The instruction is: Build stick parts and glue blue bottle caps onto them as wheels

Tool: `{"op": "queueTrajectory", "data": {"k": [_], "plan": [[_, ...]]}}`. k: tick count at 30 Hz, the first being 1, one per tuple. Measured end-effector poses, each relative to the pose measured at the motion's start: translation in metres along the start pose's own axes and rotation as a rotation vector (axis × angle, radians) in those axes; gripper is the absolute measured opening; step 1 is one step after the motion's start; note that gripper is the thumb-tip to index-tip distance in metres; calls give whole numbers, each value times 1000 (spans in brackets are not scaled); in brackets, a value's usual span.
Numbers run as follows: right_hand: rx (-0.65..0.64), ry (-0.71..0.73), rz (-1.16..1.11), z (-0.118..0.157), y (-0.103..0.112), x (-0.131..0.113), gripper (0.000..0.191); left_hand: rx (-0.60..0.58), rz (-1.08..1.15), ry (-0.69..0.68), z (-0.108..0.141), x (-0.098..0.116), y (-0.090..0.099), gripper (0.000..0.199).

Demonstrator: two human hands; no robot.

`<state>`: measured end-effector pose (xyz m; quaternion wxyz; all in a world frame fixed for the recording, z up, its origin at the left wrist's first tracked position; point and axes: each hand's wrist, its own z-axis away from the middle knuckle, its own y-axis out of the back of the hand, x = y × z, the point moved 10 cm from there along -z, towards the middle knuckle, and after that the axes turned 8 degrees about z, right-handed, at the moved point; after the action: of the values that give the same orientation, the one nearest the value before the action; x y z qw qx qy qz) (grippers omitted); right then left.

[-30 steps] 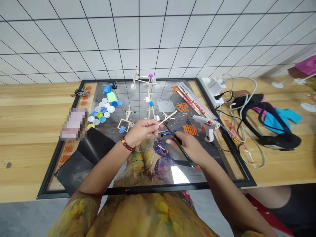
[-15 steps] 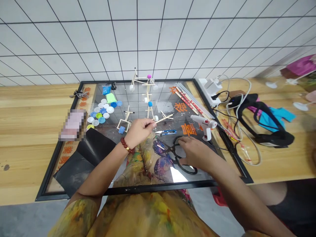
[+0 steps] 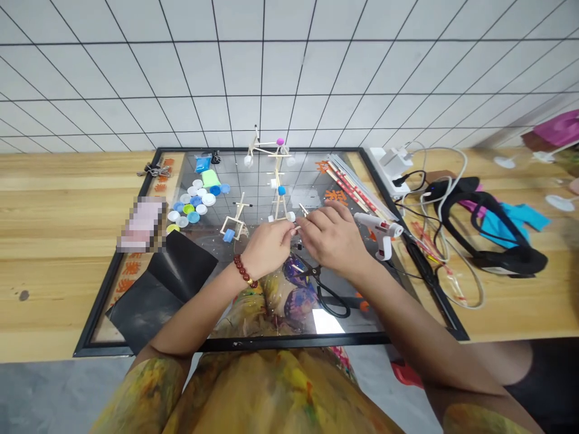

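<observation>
Pinched between thumb and forefinger of the left hand: a thin pale wooden stick, held above the middle of the black-framed glass panel. Right hand meets it there, fingers curled and fingertips at the same spot; most of the stick is hidden, so cannot tell whether these fingers grip or only touch it.

Black-handled metal scissors lie on the panel, just nearer its near edge than the right hand; a strip of glass separates their handle loops from that edge.

Toward the panel's far edge stands a tall, pale stick structure with blue, magenta and white round pieces, its foot close to the fingertips. On the panel's left half, just beside the left hand, sits a small pale stick frame bearing a blue square piece; little room between them.

White pistol-shaped glue gun rests by the panel's right edge, near the right hand, leaving a narrow gap. Black flexible sheet covers the panel's near-left corner region; left forearm passes over its border. Blue, white and yellow-green round plastic caps cluster inside the panel's left edge, well apart from both hands.
</observation>
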<state>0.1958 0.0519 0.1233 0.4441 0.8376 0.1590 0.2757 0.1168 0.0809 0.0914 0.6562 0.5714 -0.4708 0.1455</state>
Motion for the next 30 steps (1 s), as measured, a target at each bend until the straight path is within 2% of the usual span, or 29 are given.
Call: {"op": "queueTrajectory", "data": {"k": [5, 13, 18, 24, 30], "plan": [[-105, 16, -70, -4, -7, 3, 30, -4, -25, 24, 0, -3, 3, 27], [-167, 68, -139, -5, -16, -2, 35, -52, -133, 62, 1, -6, 0, 28], [-256, -46, -195, -1, -34, 1, 40, -36, -151, 123, -3, -21, -4, 27], [-319, -167, -229, 3, -58, 3, 36, -22, -156, 187, -10, -44, -9, 28], [-336, -271, -184, -3, -62, 2, 37, 10, -225, 233, -12, -51, -7, 29]]}}
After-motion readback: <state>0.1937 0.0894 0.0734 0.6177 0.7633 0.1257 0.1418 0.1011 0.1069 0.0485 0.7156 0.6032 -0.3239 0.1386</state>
